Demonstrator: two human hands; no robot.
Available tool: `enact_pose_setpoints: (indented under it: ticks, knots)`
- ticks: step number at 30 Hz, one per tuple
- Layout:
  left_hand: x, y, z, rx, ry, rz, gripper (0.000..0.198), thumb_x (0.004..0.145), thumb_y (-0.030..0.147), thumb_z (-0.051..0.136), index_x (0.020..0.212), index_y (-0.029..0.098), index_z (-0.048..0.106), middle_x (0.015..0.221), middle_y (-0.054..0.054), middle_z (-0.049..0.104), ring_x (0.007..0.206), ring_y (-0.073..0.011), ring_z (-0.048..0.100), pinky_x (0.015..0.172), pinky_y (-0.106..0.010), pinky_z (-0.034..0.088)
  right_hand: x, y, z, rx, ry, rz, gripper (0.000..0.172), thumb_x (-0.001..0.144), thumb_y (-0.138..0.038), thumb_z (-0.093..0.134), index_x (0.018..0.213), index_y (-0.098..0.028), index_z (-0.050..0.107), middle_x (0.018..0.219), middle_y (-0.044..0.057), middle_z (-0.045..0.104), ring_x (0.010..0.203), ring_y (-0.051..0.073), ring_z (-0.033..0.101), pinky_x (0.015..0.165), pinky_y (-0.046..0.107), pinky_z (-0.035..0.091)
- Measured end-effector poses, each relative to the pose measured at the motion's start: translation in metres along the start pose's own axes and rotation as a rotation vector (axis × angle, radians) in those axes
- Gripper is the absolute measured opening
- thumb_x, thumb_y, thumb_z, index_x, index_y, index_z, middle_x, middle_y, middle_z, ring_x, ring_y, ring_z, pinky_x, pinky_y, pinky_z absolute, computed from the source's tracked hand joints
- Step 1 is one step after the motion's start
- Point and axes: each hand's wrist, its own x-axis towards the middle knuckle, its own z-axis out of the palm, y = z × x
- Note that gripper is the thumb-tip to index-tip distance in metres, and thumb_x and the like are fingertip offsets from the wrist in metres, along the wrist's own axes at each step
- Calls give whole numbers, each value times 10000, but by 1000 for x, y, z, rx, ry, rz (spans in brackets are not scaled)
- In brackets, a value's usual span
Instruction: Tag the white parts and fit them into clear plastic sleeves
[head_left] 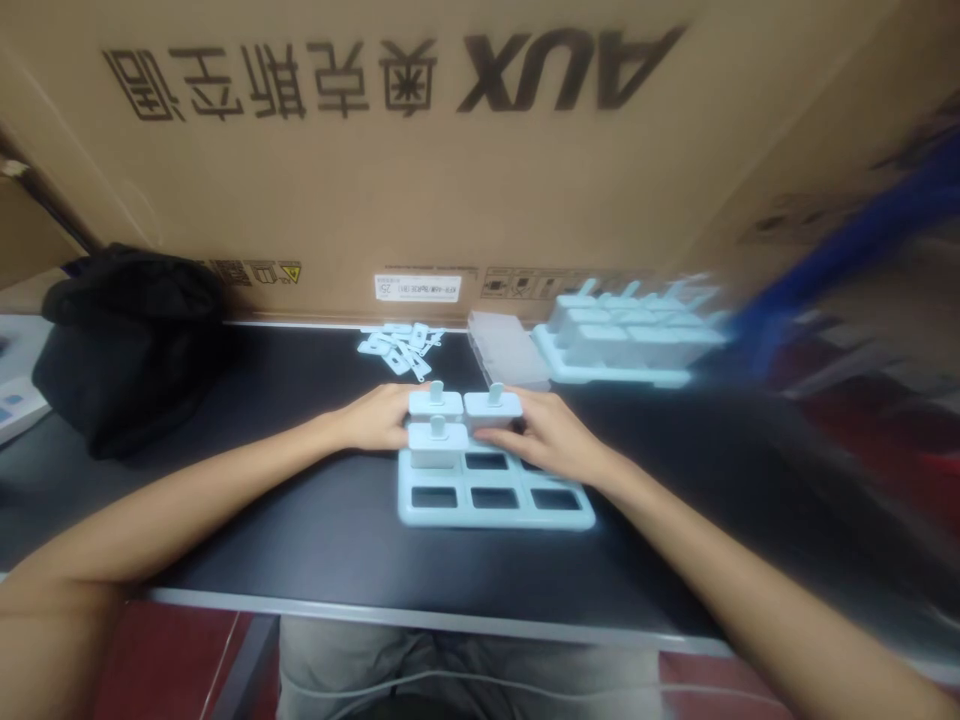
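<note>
A pale blue mould tray (495,512) with rectangular slots lies on the black table in front of me. Three pale blue stick lids (436,404) sit in its far and left slots; several near slots are open holes. My left hand (377,418) rests against the tray's far left corner, fingers curled beside the lids. My right hand (546,437) lies over the tray's far right part, fingers stretched flat toward the middle lid (493,404) and touching it.
A second, filled pale blue tray (626,345) stands at the back right beside a clear plastic lid (506,350). Several loose pale blue pieces (397,345) lie at the back. A black bag (127,345) sits left. A large cardboard box (420,150) walls the rear.
</note>
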Motion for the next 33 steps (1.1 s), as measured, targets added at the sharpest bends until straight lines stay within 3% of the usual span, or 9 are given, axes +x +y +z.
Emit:
enact_pose_setpoints:
  ticks: [7,11,13,16,18,21,25,29,33]
  knots:
    - [0,-1,0,26,-43,30,357,982,461,600,1257,244,664,1207,-80,701,1049,-222,698,906,-290,550,1,-2,0,182,106,37,359,921,-561,650,917,-202,646,881,53,718,763,209,659,689,343,546]
    - [0,-1,1,41,-60,21,357,995,459,590,1275,249,658,1194,-74,692,1053,-216,678,933,-302,541,-4,-1,-1,191,184,41,357,908,-569,650,889,-215,606,846,53,687,735,210,648,672,368,568]
    - [1,0,2,56,-65,14,356,996,458,590,1268,239,658,1175,-78,686,1042,-214,663,928,-299,534,-4,1,-8,259,220,29,344,909,-561,648,954,-229,569,923,70,705,807,230,687,726,391,596]
    - [5,1,4,96,-89,43,361,1005,468,563,1258,226,650,1161,-84,677,1040,-219,635,910,-301,514,14,1,-26,296,283,24,326,951,-480,583,1150,-265,441,1067,89,718,933,249,721,798,417,610]
    - [7,1,5,129,-103,86,363,1013,480,535,1240,221,650,1147,-86,680,1023,-228,621,926,-330,494,42,-2,-37,135,301,67,352,955,-420,539,1219,-268,363,1049,92,709,900,250,710,751,404,595]
    - [10,2,4,203,-92,96,370,995,506,539,1187,212,655,1147,-93,686,1002,-247,611,966,-398,453,95,-9,-41,-252,144,110,431,876,-385,579,1223,-204,397,971,120,688,829,279,674,724,417,550]
    - [11,5,3,265,-74,20,383,958,531,576,1129,199,660,1185,-103,673,1038,-271,599,969,-429,434,153,-9,-19,-532,-131,154,572,891,-467,522,1310,-91,418,995,217,709,795,328,677,690,441,519]
    - [12,9,6,277,-71,-29,387,929,546,606,1077,194,671,1203,-107,652,1051,-289,579,948,-440,454,176,0,1,-740,-207,167,721,905,-519,494,1431,-38,383,1140,287,711,967,394,699,769,476,535]
    - [13,11,7,270,-32,-99,367,931,522,613,1078,190,669,1164,-108,645,1054,-296,566,943,-450,467,182,7,2,-783,-257,171,715,910,-553,479,1414,-47,437,1128,285,724,984,403,705,801,496,539]
